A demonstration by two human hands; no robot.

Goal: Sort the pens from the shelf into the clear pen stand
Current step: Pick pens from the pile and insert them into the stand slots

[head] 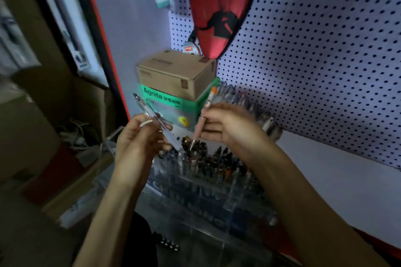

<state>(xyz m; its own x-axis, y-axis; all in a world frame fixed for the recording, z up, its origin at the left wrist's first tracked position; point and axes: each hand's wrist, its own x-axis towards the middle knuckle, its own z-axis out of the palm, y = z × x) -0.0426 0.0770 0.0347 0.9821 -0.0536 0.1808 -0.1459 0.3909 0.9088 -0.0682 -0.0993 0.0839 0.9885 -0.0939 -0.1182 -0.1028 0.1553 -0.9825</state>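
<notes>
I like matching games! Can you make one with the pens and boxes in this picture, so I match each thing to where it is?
Things:
1. pink pen with orange top
2. clear see-through pen
3. brown cardboard box
4. red teardrop-shaped racket bag

Places:
A. hanging on the white pegboard with holes
B. held in the left hand
C. stacked on the green box
D. held in the right hand, tip pointing down over the clear pen stand

Pairs: 1-D, 2-B, 3-C, 4-A
</notes>
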